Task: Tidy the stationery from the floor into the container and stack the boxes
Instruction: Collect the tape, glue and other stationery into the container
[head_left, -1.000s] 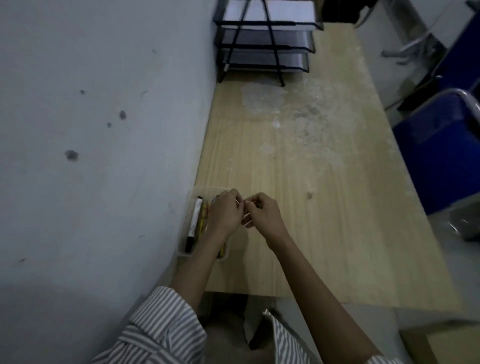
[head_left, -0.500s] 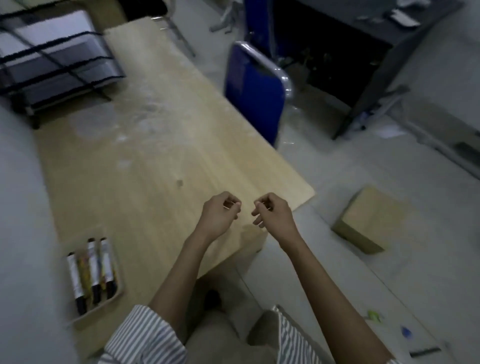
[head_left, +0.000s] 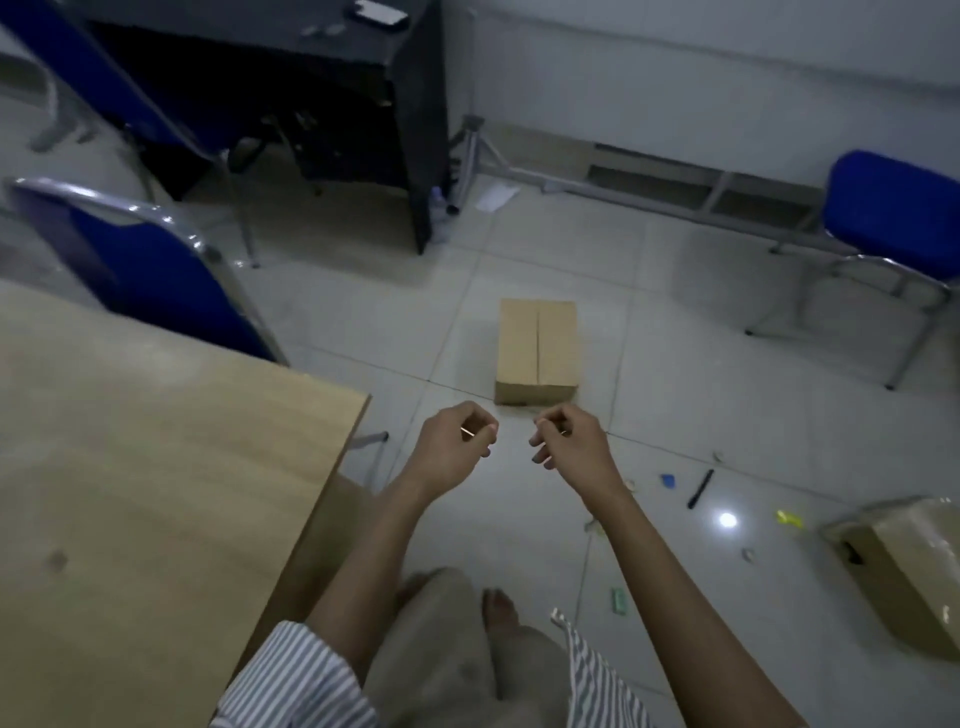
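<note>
Pinching a thin pale sliver (head_left: 466, 430), the left hand (head_left: 457, 448) curls; the right hand (head_left: 567, 448) curls too, hold unclear. At twelve o'clock, a plain brown cardboard box (head_left: 537, 348), centre-seamed.

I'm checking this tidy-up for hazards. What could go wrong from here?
1. The black pen, blue piece and green piece lie loose on the floor near the person's foot; a step might crush one or cause a slip.
2. The light is dim, so the small pale bit could be overlooked.
3. The cardboard box sits straight ahead and might be tripped over.
</note>
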